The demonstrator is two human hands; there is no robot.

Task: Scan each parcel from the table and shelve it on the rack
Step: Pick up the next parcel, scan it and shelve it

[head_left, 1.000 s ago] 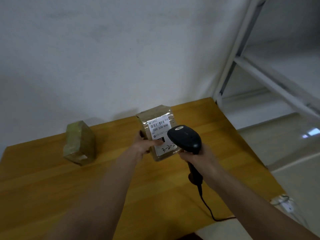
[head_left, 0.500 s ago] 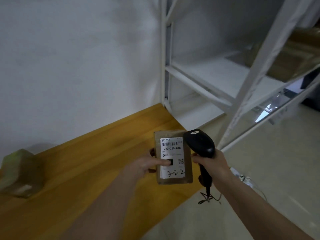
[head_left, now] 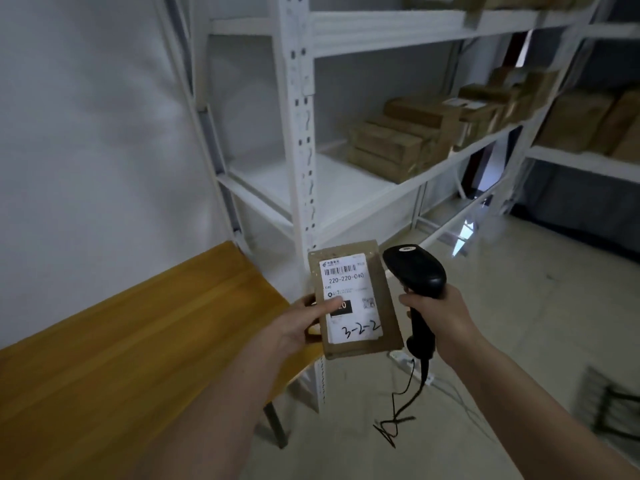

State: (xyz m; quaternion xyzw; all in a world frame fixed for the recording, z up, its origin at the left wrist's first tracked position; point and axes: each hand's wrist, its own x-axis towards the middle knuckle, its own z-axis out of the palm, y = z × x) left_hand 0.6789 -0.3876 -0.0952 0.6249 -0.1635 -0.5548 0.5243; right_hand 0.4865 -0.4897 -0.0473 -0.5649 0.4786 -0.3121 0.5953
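Observation:
My left hand (head_left: 300, 323) grips a small brown parcel (head_left: 381, 306) by its left edge, thumb pressed on the white label marked 220-220-040 and 3-2-2. The parcel is off the wooden table (head_left: 121, 341), held in the air in front of the white rack (head_left: 301, 133). My right hand (head_left: 440, 320) grips the handle of a black barcode scanner (head_left: 415, 275), whose head sits just right of the parcel's top. Its cable hangs down towards the floor.
Several brown parcels (head_left: 394, 143) are stacked on the rack's middle shelf, with bare shelf surface to their left. More boxes (head_left: 581, 123) fill the neighbouring bay at the right. A power strip and cables (head_left: 408, 362) lie on the floor below my hands.
The view has swung right from the table to the rack. My hands carried the parcel and scanner off the table's right end, and the second parcel on the table has left the view.

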